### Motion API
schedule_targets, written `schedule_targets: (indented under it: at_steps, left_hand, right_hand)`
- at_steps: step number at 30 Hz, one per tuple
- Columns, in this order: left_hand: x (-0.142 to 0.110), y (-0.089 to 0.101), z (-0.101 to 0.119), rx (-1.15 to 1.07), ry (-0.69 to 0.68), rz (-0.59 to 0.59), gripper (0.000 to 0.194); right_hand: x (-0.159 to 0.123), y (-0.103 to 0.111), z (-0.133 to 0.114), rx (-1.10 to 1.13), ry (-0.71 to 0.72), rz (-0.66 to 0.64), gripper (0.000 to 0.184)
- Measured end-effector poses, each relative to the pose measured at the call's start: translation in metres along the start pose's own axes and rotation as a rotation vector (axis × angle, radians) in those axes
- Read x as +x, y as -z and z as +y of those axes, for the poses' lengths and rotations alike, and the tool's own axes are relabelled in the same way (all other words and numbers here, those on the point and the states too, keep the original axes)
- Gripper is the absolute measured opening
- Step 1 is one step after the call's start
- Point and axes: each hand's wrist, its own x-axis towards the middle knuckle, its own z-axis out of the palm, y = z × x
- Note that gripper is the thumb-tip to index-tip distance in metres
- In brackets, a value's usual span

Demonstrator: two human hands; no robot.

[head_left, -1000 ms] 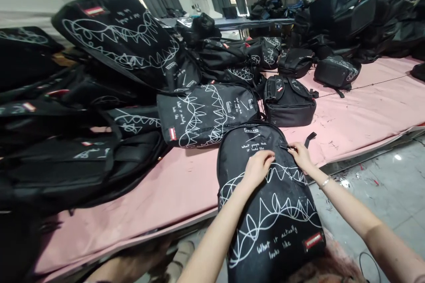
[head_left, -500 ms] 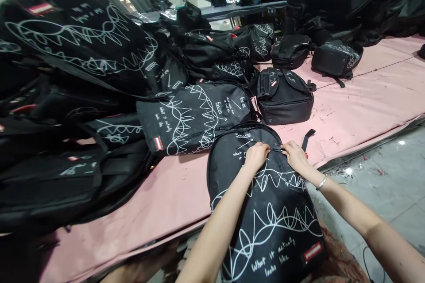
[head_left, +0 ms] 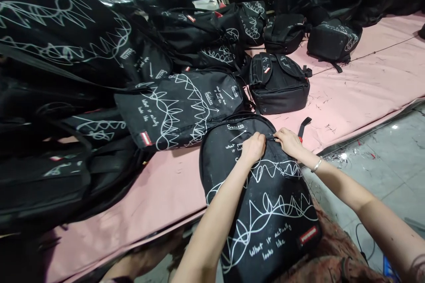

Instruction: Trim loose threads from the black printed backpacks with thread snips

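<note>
A black backpack (head_left: 279, 247) with white scribbled lines and lettering lies front up, its top on the pink-covered table and its lower end over my lap. My left hand (head_left: 255, 147) is closed in a pinch on the fabric along the zip below the upper lettering. Just right of it, my right hand (head_left: 288, 142) is closed on a small dark tool (head_left: 275, 140); a red bit shows behind the palm. The tool's kind is mostly hidden by the fingers. Both sets of fingertips are close together at the zip line.
Another printed backpack (head_left: 179, 110) lies against this one's upper left. A smaller black bag (head_left: 279, 86) stands behind it. More black bags (head_left: 43, 172) are piled at left. Thread scraps dot the pink cloth (head_left: 345, 110). Grey floor (head_left: 381, 172) shows at right.
My right hand has moved inward from the backpack's right edge toward my left hand. My left hand has closed on the fabric by the zip. The view has tilted downward.
</note>
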Motion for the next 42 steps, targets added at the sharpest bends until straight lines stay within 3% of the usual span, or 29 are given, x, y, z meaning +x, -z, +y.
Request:
schedule_targets:
  at_steps: [16, 26, 30, 33, 35, 37, 39, 42]
  left_hand:
    - [-0.002, -0.004, 0.000, -0.086, 0.042, 0.057, 0.026]
    - [-0.011, 0.007, 0.000, -0.384, 0.147, 0.226, 0.016]
    - [-0.052, 0.019, 0.027, -0.578, 0.100, 0.179, 0.018]
    - [-0.100, 0.028, 0.062, -0.849, -0.067, 0.016, 0.020]
    - [-0.128, 0.033, 0.085, -0.945, -0.253, -0.135, 0.021]
    - [-0.146, 0.033, 0.104, -0.914, -0.434, -0.218, 0.020]
    - [-0.151, 0.028, 0.119, -0.816, -0.541, -0.213, 0.033]
    - [-0.141, 0.014, 0.137, -0.637, -0.608, -0.198, 0.035]
  right_hand:
    - [0.005, 0.006, -0.001, 0.052, 0.029, -0.029, 0.018]
    - [-0.014, 0.004, 0.011, 0.390, -0.103, 0.087, 0.014]
    - [-0.065, 0.004, 0.025, 0.630, -0.275, 0.166, 0.013]
    - [-0.138, 0.003, 0.030, 0.827, -0.429, 0.169, 0.026]
    - [-0.195, 0.000, 0.025, 0.944, -0.527, 0.155, 0.036]
    - [-0.250, -0.003, 0.013, 1.069, -0.619, 0.126, 0.039]
    - [-0.294, -0.007, -0.003, 1.214, -0.725, 0.112, 0.038]
    - [-0.332, -0.010, -0.023, 1.541, -0.907, 0.052, 0.032]
